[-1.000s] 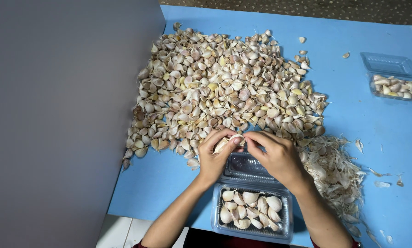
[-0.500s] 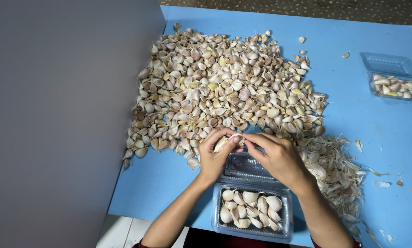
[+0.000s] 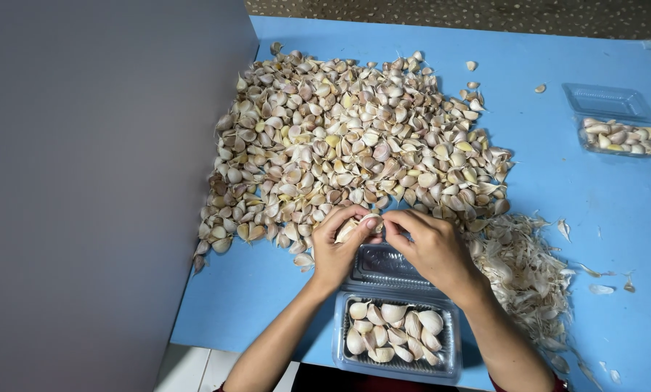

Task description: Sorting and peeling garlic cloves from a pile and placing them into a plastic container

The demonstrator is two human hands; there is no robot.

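Note:
My left hand (image 3: 338,247) and my right hand (image 3: 428,245) meet above an open clear plastic box, both pinching one garlic clove (image 3: 359,226) between their fingertips. The box's near half (image 3: 452,341) holds several peeled-looking cloves, and its hinged lid (image 3: 383,265) lies flat under my hands. A big heap of unpeeled garlic cloves (image 3: 354,141) spreads over the blue table (image 3: 558,196) just beyond my fingers.
A pile of papery garlic skins (image 3: 525,272) lies right of my right hand. At the far right stands a second clear box (image 3: 619,136) with several cloves, lid open behind it. A grey panel (image 3: 100,181) fills the left side.
Both hands keep hold of the same clove in the same spot; only the fingers shift slightly around it.

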